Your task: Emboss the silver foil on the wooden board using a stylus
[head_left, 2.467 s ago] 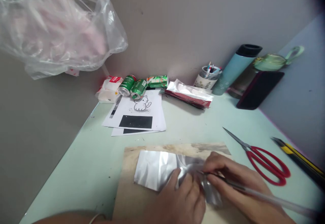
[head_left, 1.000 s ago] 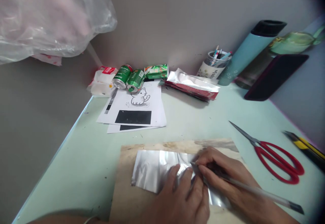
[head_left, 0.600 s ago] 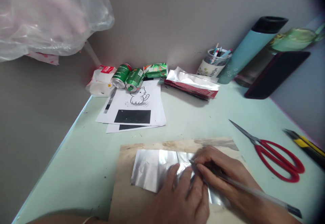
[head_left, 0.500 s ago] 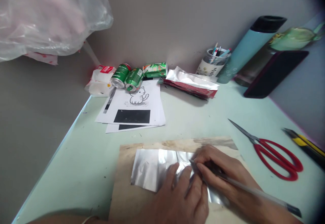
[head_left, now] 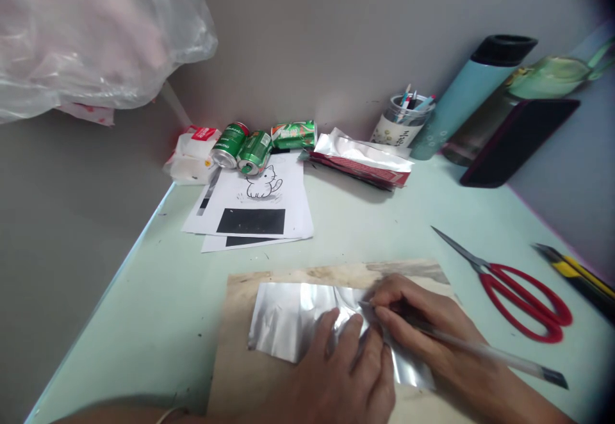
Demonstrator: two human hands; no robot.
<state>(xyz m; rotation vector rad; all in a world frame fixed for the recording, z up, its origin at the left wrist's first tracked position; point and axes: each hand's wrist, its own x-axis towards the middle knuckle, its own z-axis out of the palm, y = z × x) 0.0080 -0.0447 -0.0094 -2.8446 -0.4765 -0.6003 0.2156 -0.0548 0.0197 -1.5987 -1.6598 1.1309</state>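
Observation:
A shiny sheet of thin metal (head_left: pixel 278 321), slightly creased, lies on a wooden board (head_left: pixel 235 373) at the front of the table. My left hand (head_left: pixel 341 366) rests on the sheet with its fingers spread, pressing it down. Pinched in my right hand (head_left: pixel 418 321) is a pen (head_left: pixel 485 349) with a clear barrel and a dark end cap. Its tip touches or hovers just over the sheet, close to my left fingertips; contact cannot be made out. The right part of the sheet is partly hidden under both hands.
Red-handled scissors (head_left: pixel 523 296) and a yellow-black utility knife (head_left: pixel 576 277) lie on the right. Behind are printed papers (head_left: pixel 293 212), several green cans (head_left: pixel 294 134), a foil packet (head_left: pixel 360 161), a pen jar (head_left: pixel 401 120), a blue bottle (head_left: pixel 473 94) and a dark phone-like slab (head_left: pixel 521 142).
The pen's rear end has dipped slightly, and my right hand has shifted a very little. My left hand stays on the sheet. The whole view has moved slightly.

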